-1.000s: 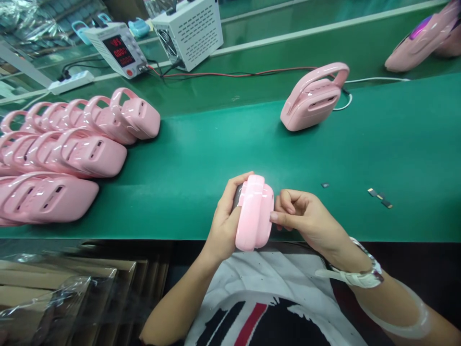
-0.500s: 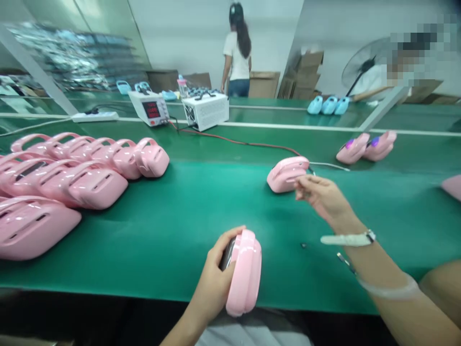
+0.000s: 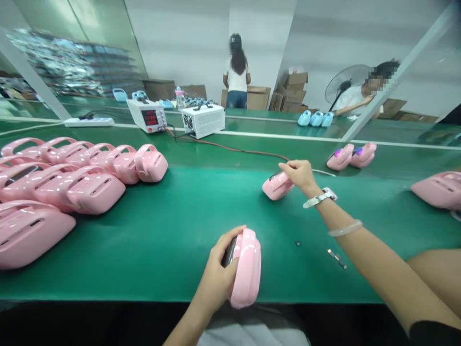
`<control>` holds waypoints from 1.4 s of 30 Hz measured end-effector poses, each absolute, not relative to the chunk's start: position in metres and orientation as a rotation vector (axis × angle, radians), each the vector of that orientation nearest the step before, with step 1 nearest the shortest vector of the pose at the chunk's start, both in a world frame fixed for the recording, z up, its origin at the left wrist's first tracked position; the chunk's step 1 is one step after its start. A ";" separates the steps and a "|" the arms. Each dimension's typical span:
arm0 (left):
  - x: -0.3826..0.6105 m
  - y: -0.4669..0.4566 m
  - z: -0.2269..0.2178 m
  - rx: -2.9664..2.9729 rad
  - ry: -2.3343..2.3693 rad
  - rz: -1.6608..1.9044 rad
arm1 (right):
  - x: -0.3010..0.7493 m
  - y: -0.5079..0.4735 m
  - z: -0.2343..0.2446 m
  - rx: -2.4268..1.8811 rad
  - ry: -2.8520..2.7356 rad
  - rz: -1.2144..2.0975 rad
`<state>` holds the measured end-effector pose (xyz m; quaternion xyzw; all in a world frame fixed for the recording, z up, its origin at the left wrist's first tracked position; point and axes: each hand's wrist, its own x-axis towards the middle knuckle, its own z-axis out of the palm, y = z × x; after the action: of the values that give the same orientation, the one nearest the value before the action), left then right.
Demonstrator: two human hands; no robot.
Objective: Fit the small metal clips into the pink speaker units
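Observation:
At the front edge of the bench, my left hand (image 3: 218, 274) is wrapped round a pink plastic device (image 3: 248, 269) with a carrying handle, held upright on its narrow side; part of a dark panel shows under my fingers. Farther out, my right hand (image 3: 298, 177) is closed on the upper right end of a second pink device (image 3: 275, 186). My fingers hide that end, where the red cable (image 3: 248, 152) runs up to it. A small black piece (image 3: 297, 243) and a short connector-like part (image 3: 337, 259) lie on the green bench below my right forearm.
Rows of pink devices (image 3: 95, 190) fill the left side. A power supply (image 3: 147, 117) with red digits and a white metal box (image 3: 203, 120) stand behind. Two lit pink devices (image 3: 351, 156) and another pink device (image 3: 437, 189) are at right. Two people are beyond the bench.
My right hand has moved from in front of the second pink device up onto its right end, and that device is now angled differently. My left hand keeps its hold.

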<state>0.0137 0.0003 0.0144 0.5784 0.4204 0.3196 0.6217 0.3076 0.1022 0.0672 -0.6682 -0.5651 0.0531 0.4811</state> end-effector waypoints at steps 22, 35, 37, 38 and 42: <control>0.024 0.098 0.090 1.943 0.562 -0.311 | 0.290 -0.065 0.003 -1.942 -1.527 0.307; 0.038 0.097 0.101 1.720 0.656 0.000 | 0.300 -0.071 0.003 -1.800 -0.883 0.874; 0.037 0.097 0.099 1.709 0.641 -0.012 | 0.298 -0.070 0.005 -1.716 -0.787 0.980; 0.037 0.097 0.097 1.704 0.629 -0.010 | 0.296 -0.069 0.006 -1.670 -0.749 1.019; 0.034 0.091 0.090 1.683 0.601 0.017 | 0.285 -0.060 0.008 -1.470 -0.581 1.184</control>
<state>0.0336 0.0910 0.0903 0.7339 0.2623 0.0073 0.6266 0.2845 -0.0602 0.0077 -0.6211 -0.2456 0.5004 0.5509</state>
